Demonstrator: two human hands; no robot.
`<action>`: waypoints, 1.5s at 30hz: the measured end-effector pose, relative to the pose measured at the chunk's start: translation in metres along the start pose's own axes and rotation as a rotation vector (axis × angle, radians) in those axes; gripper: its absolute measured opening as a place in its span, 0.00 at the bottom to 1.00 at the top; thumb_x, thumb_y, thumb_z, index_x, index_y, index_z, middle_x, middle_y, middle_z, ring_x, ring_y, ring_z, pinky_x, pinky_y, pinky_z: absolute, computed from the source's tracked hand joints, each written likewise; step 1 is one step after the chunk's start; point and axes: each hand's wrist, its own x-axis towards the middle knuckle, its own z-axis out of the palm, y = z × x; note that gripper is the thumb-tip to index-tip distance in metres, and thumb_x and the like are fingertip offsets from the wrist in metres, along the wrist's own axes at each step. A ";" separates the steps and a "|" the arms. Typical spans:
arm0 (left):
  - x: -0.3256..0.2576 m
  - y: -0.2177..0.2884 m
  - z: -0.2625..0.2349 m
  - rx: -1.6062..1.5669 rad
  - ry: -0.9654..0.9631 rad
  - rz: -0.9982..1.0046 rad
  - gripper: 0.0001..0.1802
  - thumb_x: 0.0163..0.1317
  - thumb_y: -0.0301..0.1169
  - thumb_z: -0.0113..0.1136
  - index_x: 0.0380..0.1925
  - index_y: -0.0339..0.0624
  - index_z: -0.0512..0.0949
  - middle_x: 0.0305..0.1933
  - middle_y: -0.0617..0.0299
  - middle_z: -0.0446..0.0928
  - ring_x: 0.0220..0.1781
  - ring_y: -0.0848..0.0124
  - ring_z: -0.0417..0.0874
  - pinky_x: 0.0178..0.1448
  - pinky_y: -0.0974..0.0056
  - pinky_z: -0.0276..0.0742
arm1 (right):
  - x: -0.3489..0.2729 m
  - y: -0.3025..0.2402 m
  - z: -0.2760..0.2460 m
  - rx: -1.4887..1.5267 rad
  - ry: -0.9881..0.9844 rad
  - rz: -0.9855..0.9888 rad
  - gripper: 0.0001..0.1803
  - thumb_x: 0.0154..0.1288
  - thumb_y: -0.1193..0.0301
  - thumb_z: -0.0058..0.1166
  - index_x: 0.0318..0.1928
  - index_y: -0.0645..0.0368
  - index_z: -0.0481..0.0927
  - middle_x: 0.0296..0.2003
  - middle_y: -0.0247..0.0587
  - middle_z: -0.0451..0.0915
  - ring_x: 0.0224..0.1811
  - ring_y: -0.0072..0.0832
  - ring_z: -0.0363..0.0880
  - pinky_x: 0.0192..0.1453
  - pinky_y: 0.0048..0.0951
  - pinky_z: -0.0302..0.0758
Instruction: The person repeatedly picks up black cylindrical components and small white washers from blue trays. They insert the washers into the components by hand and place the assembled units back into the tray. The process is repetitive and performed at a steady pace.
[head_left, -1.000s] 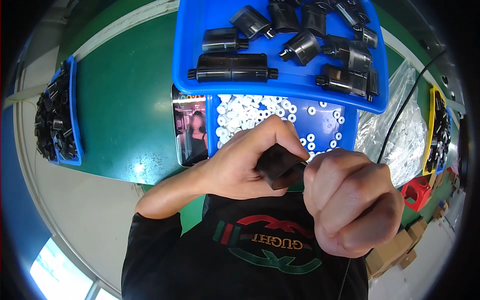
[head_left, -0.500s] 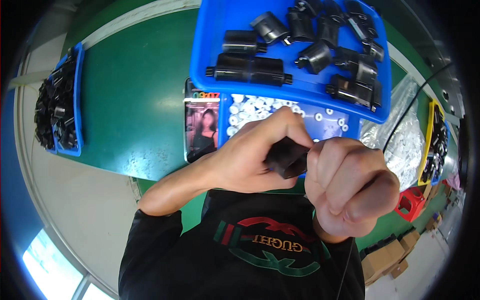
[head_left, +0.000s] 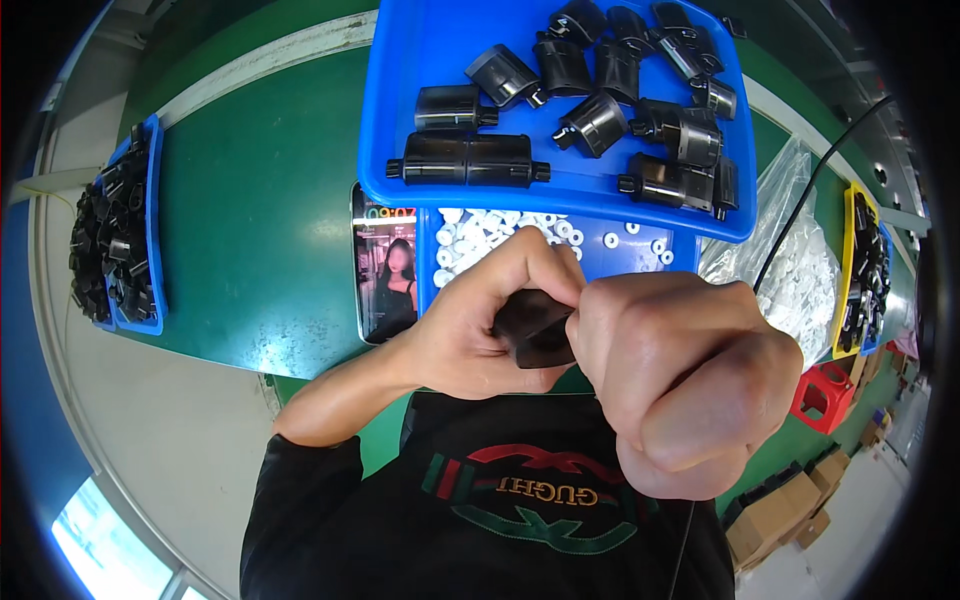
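Observation:
My left hand (head_left: pixel 460 325) is wrapped around a dark, hollow black plastic part (head_left: pixel 540 330), its open end facing up between thumb and fingers. Against that part presses my right hand (head_left: pixel 690 375), closed in a fist; anything inside it is hidden. Just beyond both hands, a blue tray (head_left: pixel 680 255) holds small white ring-shaped pieces (head_left: pixel 490 235). Overlapping that tray's far side is a larger blue tray (head_left: pixel 370 120) with several black cylindrical plastic housings (head_left: pixel 465 160) lying loose in it.
A lit phone (head_left: pixel 388 290) lies left of the white pieces. To the right are a clear plastic bag (head_left: pixel 785 265), a black cable (head_left: pixel 820 165) and a yellow bin (head_left: pixel 850 270). Blue bins of black parts (head_left: pixel 120 240) stand far left. A red stool (head_left: pixel 825 395) and cardboard boxes (head_left: pixel 775 520) sit lower right.
Both hands stay together around the black part, which sits slightly further left in view. My right fist has turned and looms larger. The trays appear lower and further left as the view shifts.

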 end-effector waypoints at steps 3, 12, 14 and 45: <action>-0.002 -0.005 -0.001 0.089 0.008 0.032 0.22 0.50 0.15 0.64 0.44 0.40 0.70 0.41 0.60 0.72 0.41 0.69 0.75 0.46 0.64 0.70 | -0.004 0.005 0.006 -0.042 0.034 -0.009 0.15 0.52 0.89 0.54 0.22 0.55 0.66 0.17 0.32 0.69 0.17 0.21 0.59 0.16 0.22 0.52; 0.000 0.000 -0.011 0.346 0.029 -0.001 0.24 0.47 0.17 0.67 0.45 0.41 0.71 0.40 0.59 0.75 0.39 0.65 0.80 0.42 0.63 0.74 | -0.011 0.015 0.013 -0.109 0.154 -0.042 0.15 0.58 0.83 0.53 0.21 0.54 0.65 0.17 0.30 0.67 0.17 0.22 0.60 0.16 0.22 0.51; 0.002 0.010 -0.005 0.274 0.031 0.016 0.25 0.45 0.13 0.65 0.45 0.40 0.72 0.39 0.60 0.76 0.39 0.69 0.80 0.42 0.65 0.75 | -0.006 0.005 0.007 -0.120 0.115 -0.020 0.12 0.56 0.82 0.54 0.23 0.54 0.67 0.18 0.30 0.68 0.18 0.22 0.62 0.17 0.23 0.54; 0.252 0.062 -0.164 1.606 0.178 -0.005 0.26 0.59 0.36 0.68 0.55 0.36 0.75 0.51 0.51 0.82 0.54 0.62 0.82 0.60 0.62 0.75 | -0.095 0.004 -0.032 -1.559 -0.019 0.301 0.09 0.52 0.64 0.65 0.28 0.53 0.79 0.26 0.32 0.73 0.27 0.27 0.77 0.25 0.31 0.74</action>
